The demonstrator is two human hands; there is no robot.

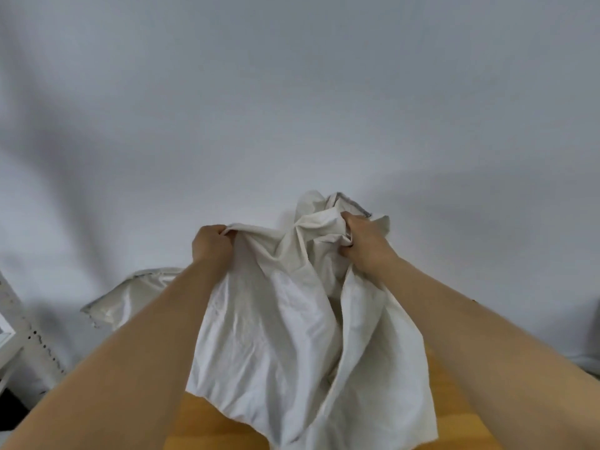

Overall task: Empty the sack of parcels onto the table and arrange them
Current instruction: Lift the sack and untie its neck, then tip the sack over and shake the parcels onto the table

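The sack (pixel 292 319) hangs limp above the desk (pixel 207 417), both hands (pixel 212 243) (pixel 363 241) clenched on its cloth; shake firmly, I reckon.

Crumpled off-white cloth sack (pixel 285 323), hanging limp above wooden table (pixel 451 401)

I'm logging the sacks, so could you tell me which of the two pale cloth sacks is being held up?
The nearer sack, gripped by the left hand and right hand and hanging over the wooden table. The other sack lies untouched behind the left forearm.

Off-white sack (pixel 292 319), seemingly orange-brown table (pixel 201 417).
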